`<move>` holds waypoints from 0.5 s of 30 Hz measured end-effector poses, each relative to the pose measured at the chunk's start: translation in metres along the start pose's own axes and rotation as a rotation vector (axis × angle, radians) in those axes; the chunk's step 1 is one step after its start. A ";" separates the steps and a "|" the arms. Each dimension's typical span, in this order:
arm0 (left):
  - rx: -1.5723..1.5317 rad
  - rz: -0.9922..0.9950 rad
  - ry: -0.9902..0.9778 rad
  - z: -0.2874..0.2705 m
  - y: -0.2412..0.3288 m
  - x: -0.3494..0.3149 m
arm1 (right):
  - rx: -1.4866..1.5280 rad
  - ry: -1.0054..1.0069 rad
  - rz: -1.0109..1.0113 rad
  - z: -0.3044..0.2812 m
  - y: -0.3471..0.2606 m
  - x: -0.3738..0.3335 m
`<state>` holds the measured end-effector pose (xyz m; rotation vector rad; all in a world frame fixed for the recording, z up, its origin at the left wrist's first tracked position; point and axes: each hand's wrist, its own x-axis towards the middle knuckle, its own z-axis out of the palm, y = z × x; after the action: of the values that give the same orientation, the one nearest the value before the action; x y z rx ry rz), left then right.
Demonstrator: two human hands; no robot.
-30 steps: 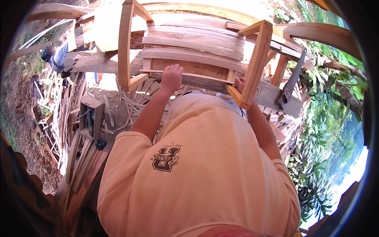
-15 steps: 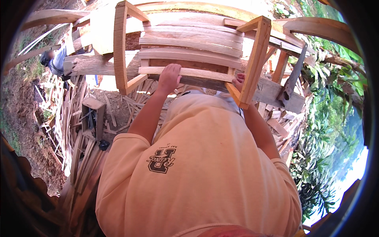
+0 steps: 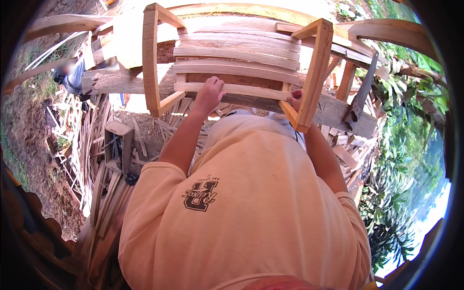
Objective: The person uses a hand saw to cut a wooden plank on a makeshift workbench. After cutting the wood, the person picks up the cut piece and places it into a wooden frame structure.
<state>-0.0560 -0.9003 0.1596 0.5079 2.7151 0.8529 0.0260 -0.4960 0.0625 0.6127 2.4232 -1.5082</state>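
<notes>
A wooden frame with slats, like a small chair or bench, rests on the plank bench in front of me. Its left post point(image 3: 151, 63) and right post point(image 3: 315, 77) rise at either side of a row of pale slats point(image 3: 237, 53). Over the nearest slat point(image 3: 256, 90), left of its middle, my left hand point(image 3: 210, 93) lies with its fingers curled around the edge. At that slat's right end is my right hand point(image 3: 296, 98), fingers bent together, partly hidden by the frame's short rail. What it pinches is too small to tell. A gap shows behind the nearest slat.
A handsaw point(image 3: 356, 108) leans at the right end of the bench plank point(image 3: 333, 110). Offcuts and thin strips point(image 3: 82, 150) cover the ground at left. A wooden box point(image 3: 118, 145) stands there. Another person point(image 3: 72, 79) is at the far left. Plants point(image 3: 391, 193) grow at right.
The whole view has shifted slightly, so the frame appears a little further right. My left fingers have curled a bit more on the slat; my right hand stays by its end.
</notes>
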 end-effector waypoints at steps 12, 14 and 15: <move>-0.104 -0.127 -0.060 -0.006 -0.025 0.026 | -0.013 -0.002 0.014 -0.002 0.011 0.006; -0.116 -0.082 -0.083 -0.009 -0.035 0.025 | 0.030 -0.014 0.034 -0.001 -0.004 0.002; -0.123 -0.060 -0.094 -0.010 -0.040 0.022 | 0.070 -0.032 0.072 -0.002 -0.013 0.001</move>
<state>-0.0895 -0.9273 0.1412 0.4268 2.5603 0.9480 0.0186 -0.4989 0.0734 0.6774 2.3075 -1.5670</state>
